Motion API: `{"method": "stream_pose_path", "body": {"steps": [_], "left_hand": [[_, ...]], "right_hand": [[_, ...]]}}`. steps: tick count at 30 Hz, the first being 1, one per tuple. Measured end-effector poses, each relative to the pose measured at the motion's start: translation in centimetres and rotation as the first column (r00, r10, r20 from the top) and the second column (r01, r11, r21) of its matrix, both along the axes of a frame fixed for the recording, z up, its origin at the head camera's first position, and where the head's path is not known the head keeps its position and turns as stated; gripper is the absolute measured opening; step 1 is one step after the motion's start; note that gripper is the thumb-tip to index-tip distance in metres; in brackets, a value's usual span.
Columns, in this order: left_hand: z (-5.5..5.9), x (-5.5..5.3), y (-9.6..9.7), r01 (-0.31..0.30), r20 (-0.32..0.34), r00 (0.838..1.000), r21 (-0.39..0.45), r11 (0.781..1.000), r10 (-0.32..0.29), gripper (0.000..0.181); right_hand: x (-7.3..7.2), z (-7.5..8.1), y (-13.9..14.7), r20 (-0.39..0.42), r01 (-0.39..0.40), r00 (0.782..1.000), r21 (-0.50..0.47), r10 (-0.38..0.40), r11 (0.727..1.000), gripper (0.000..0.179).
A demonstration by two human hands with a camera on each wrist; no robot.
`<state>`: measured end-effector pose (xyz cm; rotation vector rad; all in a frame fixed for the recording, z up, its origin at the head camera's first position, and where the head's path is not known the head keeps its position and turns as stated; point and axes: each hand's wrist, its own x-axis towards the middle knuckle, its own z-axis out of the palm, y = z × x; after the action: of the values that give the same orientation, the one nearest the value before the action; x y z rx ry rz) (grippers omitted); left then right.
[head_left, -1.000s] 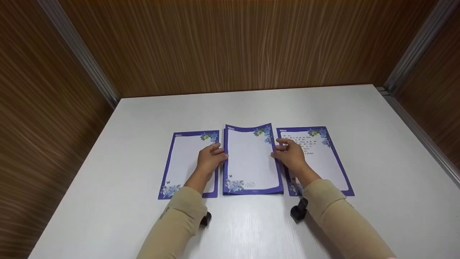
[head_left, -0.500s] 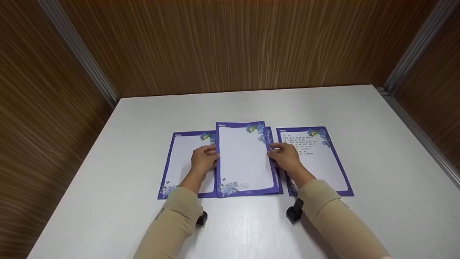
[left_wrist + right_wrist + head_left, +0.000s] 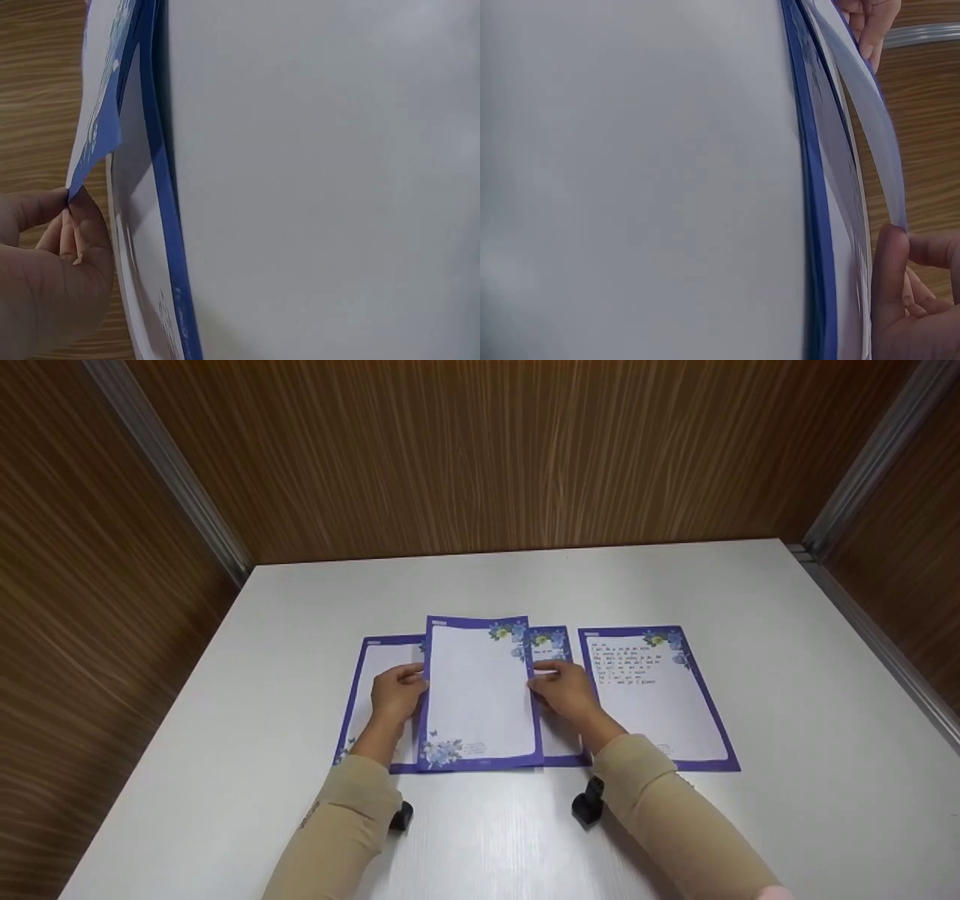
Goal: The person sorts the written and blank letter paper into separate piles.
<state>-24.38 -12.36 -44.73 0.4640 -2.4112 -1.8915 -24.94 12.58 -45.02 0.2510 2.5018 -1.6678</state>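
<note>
Between my hands is a sheet of letter paper (image 3: 480, 690) with a purple border and blue flowers, raised off the table. My left hand (image 3: 395, 697) pinches its left edge between thumb and finger; the left wrist view shows this pinch on the paper's edge (image 3: 94, 146). My right hand (image 3: 566, 694) pinches the right edge, seen in the right wrist view as a bowed sheet (image 3: 881, 142). Beneath lie a left sheet (image 3: 371, 675), partly covered, and a middle sheet (image 3: 562, 742) with a line of writing showing at its top. Further right lies a handwritten sheet (image 3: 667, 712).
The sheets lie on a white table (image 3: 480, 585). Black wrist devices show below the cuffs, one at the left (image 3: 403, 816) and one at the right (image 3: 589, 804). A wood-grain panel (image 3: 480, 457) stands behind the table, with more panels at both sides.
Both hands have carried the pinched sheet leftward, off the middle sheet and over part of the left one. More of the middle sheet and of the handwritten right sheet now shows.
</note>
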Motion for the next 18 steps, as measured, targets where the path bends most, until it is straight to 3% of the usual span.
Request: {"method": "stream_pose_path", "body": {"steps": [7, 18], "left_hand": [[-0.1, 0.0, -1.6, -0.013, -0.023, 1.0, 0.007, 1.0, 0.013, 0.034], [0.0, 0.0, -4.1, -0.051, -0.004, 0.999, 0.023, 0.998, 0.052, 0.034]], "right_hand": [[0.0, -0.2, -2.0, -0.046, -0.013, 0.999, -0.056, 0.01, 0.998, 0.038], [0.1, -0.4, -4.9, -0.093, -0.012, 0.996, -0.054, 0.007, 0.998, 0.034]]}}
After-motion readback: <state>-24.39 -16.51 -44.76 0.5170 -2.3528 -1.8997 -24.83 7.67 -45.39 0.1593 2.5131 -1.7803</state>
